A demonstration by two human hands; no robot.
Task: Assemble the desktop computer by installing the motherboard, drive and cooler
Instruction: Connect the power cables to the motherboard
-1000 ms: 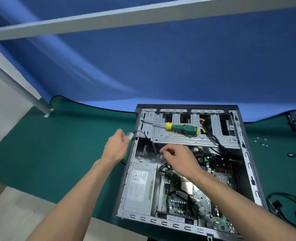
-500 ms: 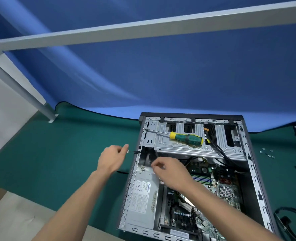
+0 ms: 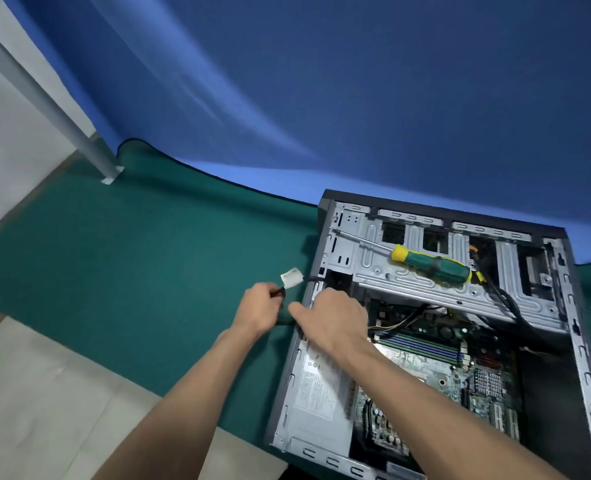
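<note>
An open computer case (image 3: 571, 341) lies on its side on the green mat (image 3: 131, 271). The motherboard (image 3: 460, 375) sits inside it, with the silver power supply (image 3: 318, 386) at the case's left. My left hand (image 3: 257, 308) pinches a black cable just outside the case's left wall; the cable's white connector (image 3: 291, 278) sticks up above my fingers. My right hand (image 3: 328, 320) reaches over the case's left edge beside it, fingers curled at the same black cable bundle. A green-and-yellow screwdriver (image 3: 432, 265) rests on the metal drive cage (image 3: 425, 282).
A blue cloth backdrop (image 3: 322, 98) hangs behind the mat. A grey metal post (image 3: 44, 98) stands at the far left. Black cables (image 3: 502, 299) run from the drive cage down toward the board. Pale floor (image 3: 44, 393) lies in front of the mat.
The view has swung left and down. My left hand has drawn the cable with its white connector out over the case's left wall. My right hand moved left to the case edge.
</note>
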